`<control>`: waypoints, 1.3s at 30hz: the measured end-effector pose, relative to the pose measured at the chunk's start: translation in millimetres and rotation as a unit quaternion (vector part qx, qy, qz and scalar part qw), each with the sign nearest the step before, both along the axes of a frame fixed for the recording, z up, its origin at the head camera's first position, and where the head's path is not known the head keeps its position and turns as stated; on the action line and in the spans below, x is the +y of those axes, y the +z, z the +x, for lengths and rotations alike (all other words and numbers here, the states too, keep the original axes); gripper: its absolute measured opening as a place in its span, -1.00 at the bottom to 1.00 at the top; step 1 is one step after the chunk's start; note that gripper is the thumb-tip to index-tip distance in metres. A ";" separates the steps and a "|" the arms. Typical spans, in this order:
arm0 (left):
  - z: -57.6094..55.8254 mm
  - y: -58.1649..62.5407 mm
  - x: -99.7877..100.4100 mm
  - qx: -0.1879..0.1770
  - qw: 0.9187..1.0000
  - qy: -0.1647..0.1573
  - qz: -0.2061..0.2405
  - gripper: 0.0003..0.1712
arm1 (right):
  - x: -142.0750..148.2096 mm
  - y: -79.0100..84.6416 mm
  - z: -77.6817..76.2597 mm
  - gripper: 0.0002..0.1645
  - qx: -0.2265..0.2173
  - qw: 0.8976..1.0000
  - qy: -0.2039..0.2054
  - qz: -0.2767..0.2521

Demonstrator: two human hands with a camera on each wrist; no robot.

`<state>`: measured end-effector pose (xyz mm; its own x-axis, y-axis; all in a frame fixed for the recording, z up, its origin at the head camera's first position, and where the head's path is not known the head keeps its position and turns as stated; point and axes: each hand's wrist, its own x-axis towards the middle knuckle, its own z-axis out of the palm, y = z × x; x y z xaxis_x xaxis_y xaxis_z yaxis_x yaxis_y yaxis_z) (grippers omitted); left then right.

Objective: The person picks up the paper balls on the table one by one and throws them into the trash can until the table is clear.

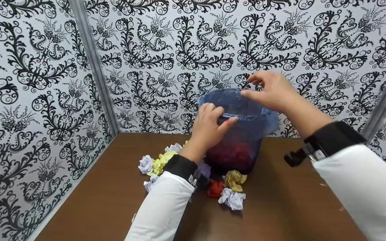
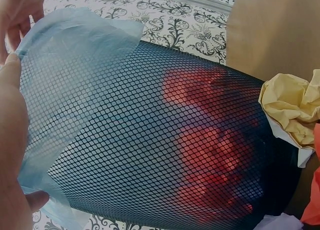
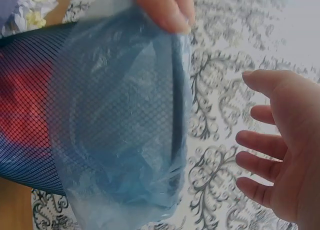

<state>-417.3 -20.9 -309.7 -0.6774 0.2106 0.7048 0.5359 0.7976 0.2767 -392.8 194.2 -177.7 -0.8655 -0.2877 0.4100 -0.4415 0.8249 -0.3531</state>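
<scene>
The left hand (image 1: 208,126) gripped the liner (image 3: 120,125) at the near-left rim of the bin (image 2: 132,140), seemingly holding it folded over, while the right hand (image 1: 272,91), fingers extended, hung empty just rightward.

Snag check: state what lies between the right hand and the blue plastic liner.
Right wrist view: bare gap between right hand and liner; black-and-white patterned wall behind.

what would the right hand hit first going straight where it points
The right hand would probably meet the translucent blue plastic bag folded over the black mesh bin; depth is unclear.
</scene>
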 end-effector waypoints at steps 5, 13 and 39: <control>-0.7 -0.7 -0.1 -0.003 1.000 -0.001 0.001 -0.37 | 2.6 -9.7 25.0 -0.33 0.037 0.998 0.040 -0.015; -1.1 0.5 -1.0 -0.003 1.000 -0.001 -0.002 -0.37 | 8.6 -42.4 54.2 -0.53 0.095 0.991 0.096 -0.017; -2.0 -0.3 1.3 0.001 1.000 0.001 -0.003 -0.36 | -3.9 -205.1 55.4 -0.53 -0.171 0.961 0.216 0.017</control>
<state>-419.3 -19.6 -310.0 -0.6760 0.2135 0.7053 0.5354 0.7999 0.2710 -337.4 190.3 -382.9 -0.7444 -0.6593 0.1060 -0.6084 0.6042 -0.5147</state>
